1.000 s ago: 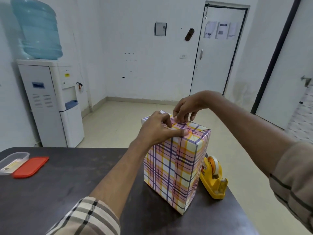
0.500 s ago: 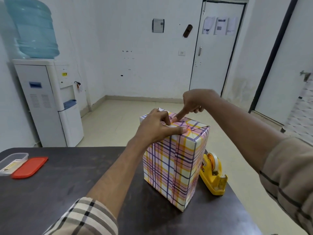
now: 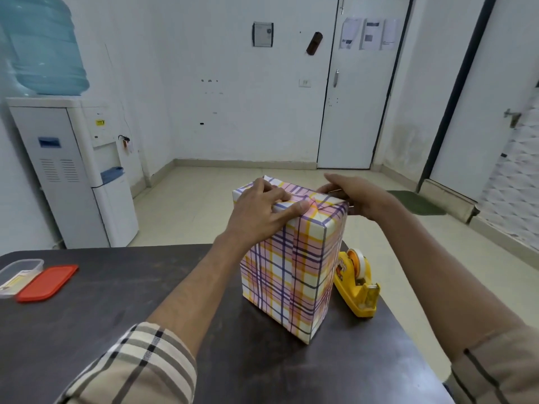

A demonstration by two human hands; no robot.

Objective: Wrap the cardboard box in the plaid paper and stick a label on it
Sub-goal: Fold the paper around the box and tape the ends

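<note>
The cardboard box point(image 3: 291, 266) is seen standing upright at the centre of the frame, on the dark table point(image 3: 116, 301), and is covered on every visible face by the plaid paper point(image 3: 320, 228). Folded flaps of the paper are gathered on its top.

The left hand point(image 3: 259, 211) is laid over the top left of the box. Its fingers are bent down onto the folded paper and its thumb is stretched along the upper front edge, so that the paper is clamped there between thumb and fingers.

The right hand point(image 3: 358, 196) is held at the box's upper right edge, its fingertips touching the paper at the top. Whether anything is pinched there cannot be told, since the underside of the fingers is hidden.

A yellow tape dispenser point(image 3: 357, 284) is set just beside the box, to its right. At the left edge of the frame a clear container point(image 3: 17, 272) and a red lid point(image 3: 48, 282) are lying side by side on the table. A water dispenser point(image 3: 73, 170) is seen at the upper left.
</note>
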